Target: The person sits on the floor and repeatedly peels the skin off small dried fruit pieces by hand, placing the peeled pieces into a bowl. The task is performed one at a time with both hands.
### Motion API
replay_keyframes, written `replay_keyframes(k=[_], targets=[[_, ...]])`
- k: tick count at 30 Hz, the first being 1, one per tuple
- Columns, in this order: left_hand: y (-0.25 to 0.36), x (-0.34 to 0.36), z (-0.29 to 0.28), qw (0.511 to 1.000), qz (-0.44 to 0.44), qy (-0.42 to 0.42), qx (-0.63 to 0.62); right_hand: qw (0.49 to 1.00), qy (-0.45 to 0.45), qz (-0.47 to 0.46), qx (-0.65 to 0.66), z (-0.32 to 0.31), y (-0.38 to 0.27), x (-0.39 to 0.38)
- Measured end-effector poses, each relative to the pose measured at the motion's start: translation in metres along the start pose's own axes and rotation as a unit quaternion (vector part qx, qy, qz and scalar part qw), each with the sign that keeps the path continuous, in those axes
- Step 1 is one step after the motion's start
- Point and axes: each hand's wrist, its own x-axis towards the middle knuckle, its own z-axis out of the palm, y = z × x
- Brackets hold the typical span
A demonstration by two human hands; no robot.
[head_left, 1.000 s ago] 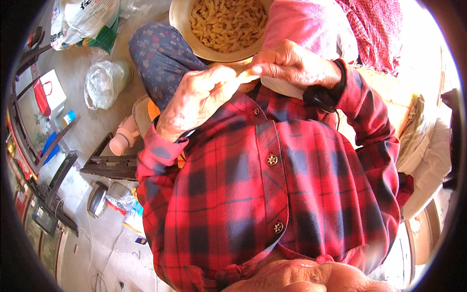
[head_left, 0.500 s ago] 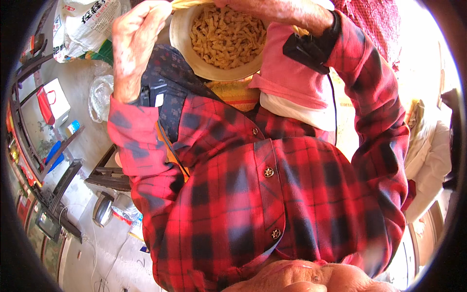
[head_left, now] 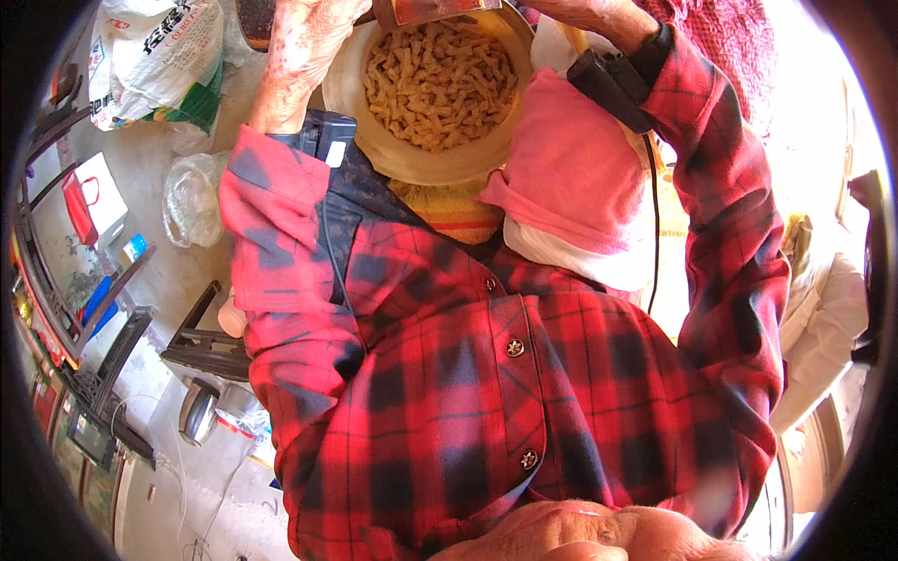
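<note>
My left hand [head_left: 313,42] is at the top edge, left of a wide pale bowl [head_left: 421,166]. Its fingertips run out of the picture. Beside it a flat reddish-brown thing with a yellowish part [head_left: 435,11] lies across the far rim; its kind is unclear, and I cannot tell whether the hand grips it. My right hand [head_left: 599,17] reaches in beyond the bowl's right side, its fingers cut off too. Many short tan strips of food [head_left: 440,84] fill the bowl. Dark straps with black devices [head_left: 327,136] sit on both wrists.
A pink cloth [head_left: 575,168] covers something right of the bowl. White printed sack [head_left: 159,61] and crumpled clear plastic bag [head_left: 192,196] lie to the left. A dark wooden stool [head_left: 210,341] stands near my left elbow, with a kettle [head_left: 198,411] behind it. Cables hang from both wrist devices.
Both hands have shifted, the left one to the right. The bowl appears lower in the picture. A reddish-brown thing now shows at its far rim, where a yellow strip was.
</note>
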Motion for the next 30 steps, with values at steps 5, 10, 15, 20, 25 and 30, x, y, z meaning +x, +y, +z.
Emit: replay_keyframes(k=[5, 10, 15, 20, 25, 30], targets=[[0.001, 0.003, 0.006, 1.0, 0.025, -0.002, -0.007, 1.0, 0.025, 0.011, 0.01, -0.001, 0.001, -0.002], [-0.019, 0.018, 0.01, 0.996, 0.087, 0.021, 0.015, 0.997, 0.045, 0.051, 0.02, 0.004, 0.008, 0.0], [-0.056, 0.02, 0.002, 0.983, 0.132, 0.048, 0.121, 0.992, 0.011, 0.127, 0.001, 0.003, 0.014, -0.001], [-0.066, -0.012, -0.023, 0.986, 0.03, 0.023, 0.164, 0.999, 0.018, 0.027, 0.037, -0.001, 0.007, -0.018], [-0.046, -0.049, -0.017, 0.973, 0.014, 0.001, 0.228, 0.995, 0.05, 0.019, 0.09, 0.013, -0.031, -0.056], [-0.026, -0.089, -0.004, 0.917, 0.182, 0.053, 0.352, 0.995, 0.008, -0.006, -0.101, 0.04, -0.061, -0.102]])
